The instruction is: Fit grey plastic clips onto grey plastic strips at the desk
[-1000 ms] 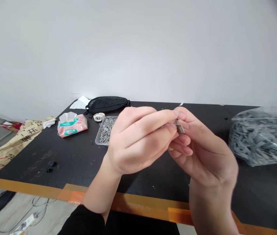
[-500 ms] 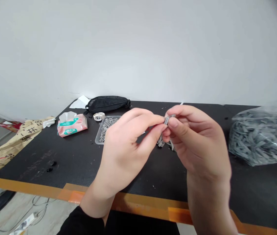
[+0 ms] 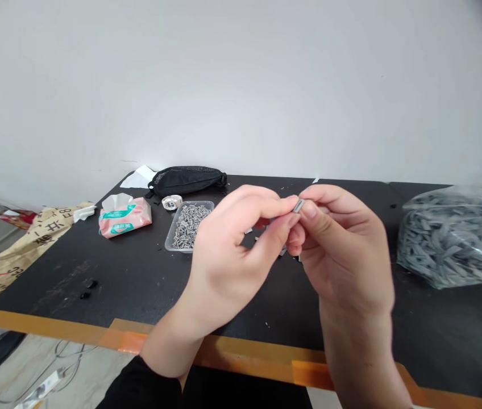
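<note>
A small grey strip-like piece (image 3: 298,205) is held up above the table, its exact kind too small to make out. My left hand (image 3: 235,258) pinches its left end between thumb and forefinger. At its right end, the thumb and forefinger of my right hand (image 3: 345,250) are closed on it too. Behind my left hand stands a clear plastic tub (image 3: 169,241) filled with many small cut grey pieces (image 3: 190,224). Some grey strips (image 3: 283,250) lie on the table behind my fingers, mostly hidden.
A clear bag (image 3: 458,238) of grey strips lies at the right. On the left are a tissue pack (image 3: 128,216), a white tape roll (image 3: 172,203), a black mesh pouch (image 3: 190,180) and small black bits (image 3: 90,284). Brown tape (image 3: 262,355) lines the black table's front edge.
The fingertips and the grey piece have shifted slightly right, and the piece is turned to a steeper angle. My left hand has moved right, uncovering more of the tub.
</note>
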Demonstrator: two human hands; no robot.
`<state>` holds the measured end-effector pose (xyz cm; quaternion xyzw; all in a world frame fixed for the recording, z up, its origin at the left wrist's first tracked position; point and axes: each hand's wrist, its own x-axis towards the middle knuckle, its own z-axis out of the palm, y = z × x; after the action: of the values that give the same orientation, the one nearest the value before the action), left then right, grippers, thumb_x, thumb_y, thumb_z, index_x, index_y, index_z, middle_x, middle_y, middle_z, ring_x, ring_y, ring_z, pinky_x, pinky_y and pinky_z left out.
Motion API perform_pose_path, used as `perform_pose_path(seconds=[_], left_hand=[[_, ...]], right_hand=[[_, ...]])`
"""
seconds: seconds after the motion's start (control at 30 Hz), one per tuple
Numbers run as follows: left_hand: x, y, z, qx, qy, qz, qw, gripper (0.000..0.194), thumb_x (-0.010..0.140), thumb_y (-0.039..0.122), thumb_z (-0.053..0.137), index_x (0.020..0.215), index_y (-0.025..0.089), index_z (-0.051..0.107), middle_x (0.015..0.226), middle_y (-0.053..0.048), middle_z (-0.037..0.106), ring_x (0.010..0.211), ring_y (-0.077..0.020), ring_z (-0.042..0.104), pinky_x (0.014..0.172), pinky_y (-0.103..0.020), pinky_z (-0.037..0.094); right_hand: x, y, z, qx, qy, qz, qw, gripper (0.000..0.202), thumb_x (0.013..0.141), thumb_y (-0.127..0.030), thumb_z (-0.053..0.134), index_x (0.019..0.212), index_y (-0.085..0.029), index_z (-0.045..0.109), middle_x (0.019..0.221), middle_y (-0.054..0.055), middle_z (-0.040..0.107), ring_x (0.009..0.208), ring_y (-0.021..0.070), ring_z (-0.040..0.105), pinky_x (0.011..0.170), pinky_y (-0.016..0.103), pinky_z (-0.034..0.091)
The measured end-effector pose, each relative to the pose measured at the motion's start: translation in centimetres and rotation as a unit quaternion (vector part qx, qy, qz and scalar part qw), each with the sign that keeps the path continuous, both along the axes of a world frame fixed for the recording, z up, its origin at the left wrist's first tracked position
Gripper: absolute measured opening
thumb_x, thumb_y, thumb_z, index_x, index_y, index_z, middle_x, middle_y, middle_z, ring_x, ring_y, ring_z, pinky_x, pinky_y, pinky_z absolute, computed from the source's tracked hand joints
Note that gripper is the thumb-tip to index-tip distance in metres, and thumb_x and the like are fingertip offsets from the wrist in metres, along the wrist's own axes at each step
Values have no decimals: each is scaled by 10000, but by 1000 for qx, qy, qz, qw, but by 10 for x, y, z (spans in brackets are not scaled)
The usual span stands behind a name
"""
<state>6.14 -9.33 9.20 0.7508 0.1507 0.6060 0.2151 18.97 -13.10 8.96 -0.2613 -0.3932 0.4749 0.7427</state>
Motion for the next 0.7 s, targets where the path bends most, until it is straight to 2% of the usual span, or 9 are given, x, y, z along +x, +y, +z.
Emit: perform_pose_path(seconds=[0.2, 0.3, 0.4, 0.53, 0.6, 0.7], left_hand=[[-1, -5, 1, 82, 9, 40, 996, 134, 933, 22, 683, 982, 143, 716, 873, -32, 705, 862, -151, 693, 797, -313, 625], [-3, -5, 2, 125, 27, 83, 988, 100, 939, 64, 693, 951, 163, 703, 956, -44, 718, 888, -156, 697, 817, -316, 621], [-4, -3, 3, 162, 44, 120, 979, 135, 943, 82, 675, 906, 212, 669, 1036, -41, 739, 907, -185, 701, 851, -365, 603], [-4, 0, 7, 232, 24, 127, 964, 195, 888, 51, 672, 825, 227, 619, 911, -16, 734, 832, -174, 644, 832, -357, 587], [-5, 0, 9, 243, 41, 133, 960, 201, 889, 62, 677, 811, 229, 599, 882, -1, 726, 845, -164, 615, 818, -334, 585], [-8, 0, 10, 225, 67, 154, 960, 198, 908, 79, 691, 818, 237, 612, 941, 12, 729, 926, -171, 615, 885, -348, 579]], right_hand=[[3, -2, 1, -15, 59, 113, 992, 89, 857, -142, 804, 868, -229, 821, 589, -32, 728, 492, 65, 657, 490, 115, 551], [5, 0, 1, -24, 70, 162, 984, 78, 835, -172, 830, 874, -239, 837, 567, -38, 709, 449, 54, 626, 474, 105, 547], [7, 2, 0, -51, 59, 206, 975, 64, 801, -221, 864, 838, -266, 839, 501, -60, 626, 391, 43, 549, 449, 105, 525], [7, 4, -3, -67, 49, 241, 967, 52, 811, -267, 855, 794, -261, 806, 460, -85, 476, 352, 22, 418, 410, 90, 472], [7, 5, -5, -63, 44, 260, 963, 35, 827, -274, 836, 817, -263, 805, 467, -86, 455, 355, 23, 392, 410, 93, 463], [9, 5, -7, -45, 29, 285, 957, 39, 869, -293, 797, 888, -273, 826, 490, -75, 472, 377, 31, 412, 434, 113, 480]])
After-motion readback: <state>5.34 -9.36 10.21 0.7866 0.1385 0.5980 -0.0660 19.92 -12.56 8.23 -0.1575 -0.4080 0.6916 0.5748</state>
